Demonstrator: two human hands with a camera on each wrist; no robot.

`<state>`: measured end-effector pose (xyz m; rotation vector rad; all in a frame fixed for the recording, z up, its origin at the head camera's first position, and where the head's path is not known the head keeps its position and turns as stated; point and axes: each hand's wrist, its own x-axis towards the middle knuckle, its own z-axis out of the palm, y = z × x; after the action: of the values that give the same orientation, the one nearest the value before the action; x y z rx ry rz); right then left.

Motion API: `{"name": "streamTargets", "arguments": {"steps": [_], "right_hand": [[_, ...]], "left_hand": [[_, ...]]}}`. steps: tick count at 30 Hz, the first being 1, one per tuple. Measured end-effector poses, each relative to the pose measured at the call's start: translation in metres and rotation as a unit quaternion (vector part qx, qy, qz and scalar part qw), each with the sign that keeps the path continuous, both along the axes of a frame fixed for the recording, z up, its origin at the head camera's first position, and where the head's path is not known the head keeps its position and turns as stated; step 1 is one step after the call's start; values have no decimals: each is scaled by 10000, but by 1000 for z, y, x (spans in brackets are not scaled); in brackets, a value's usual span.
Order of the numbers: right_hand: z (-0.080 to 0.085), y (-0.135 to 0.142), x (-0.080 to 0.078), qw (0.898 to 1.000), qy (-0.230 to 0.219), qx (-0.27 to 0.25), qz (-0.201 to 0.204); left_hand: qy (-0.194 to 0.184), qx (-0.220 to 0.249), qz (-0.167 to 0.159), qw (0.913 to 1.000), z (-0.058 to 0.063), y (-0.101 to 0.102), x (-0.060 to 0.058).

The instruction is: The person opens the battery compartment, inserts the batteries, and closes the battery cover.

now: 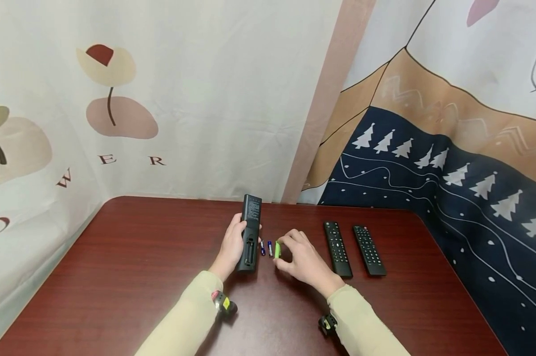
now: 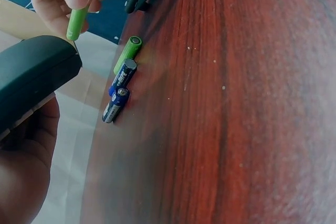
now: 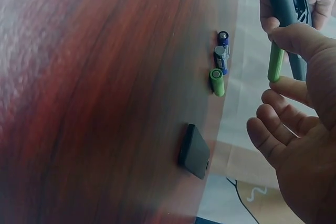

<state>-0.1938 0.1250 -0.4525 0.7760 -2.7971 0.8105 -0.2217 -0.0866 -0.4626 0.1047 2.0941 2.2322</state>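
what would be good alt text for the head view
A person's left hand holds a dark remote with its battery compartment open while the right hand pinches a green battery. Two blue batteries lie between the hands on a reddish-brown table, with two more remotes at right.

From my station I see black remotes (image 1: pixel 252 217), green and blue batteries (image 2: pixel 123 76), and a red-brown, wood-grained table (image 1: pixel 139 267).

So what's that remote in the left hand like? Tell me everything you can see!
The remote is long, dark and plastic-looking. Its back faces the head camera, with tiny printing near the far end and an open battery compartment toward the near end. The left hand grips it, lifted above the table.
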Motion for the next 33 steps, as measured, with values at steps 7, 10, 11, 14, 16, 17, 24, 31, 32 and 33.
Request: {"name": "streamTargets", "arguments": {"steps": [7,10,11,14,16,17,24,31,32,33], "right_hand": [[1,-5,1,9999,19,-94,47],[2,-8,2,9999,108,-72,57],[2,-9,3,9999,131,-70,68],[3,-10,4,9997,196,-95,99],[3,-11,4,9996,209,-127,135],[3,-11,4,9995,228,-131,152],[-1,-11,4,9987,419,-176,221],[-2,-13,5,9983,443,-262,265],[-2,-14,5,9982,466,-261,281],[-2,-14,5,9980,499,-265,299]], "left_hand": [[-66,11,10,10000,0,0,0],[-70,-19,21,10000,-1,0,0],[-66,-23,18,10000,-1,0,0],[-50,-7,7,10000,-1,1,0],[-44,-8,-4,10000,-1,1,0],[-53,14,-10,10000,-1,1,0],[-63,-30,-29,10000,-2,3,-1],[-103,39,-77,9999,-2,5,-1],[-113,53,-79,9999,-2,5,-1],[-122,57,-75,9999,-2,5,-1]]}}
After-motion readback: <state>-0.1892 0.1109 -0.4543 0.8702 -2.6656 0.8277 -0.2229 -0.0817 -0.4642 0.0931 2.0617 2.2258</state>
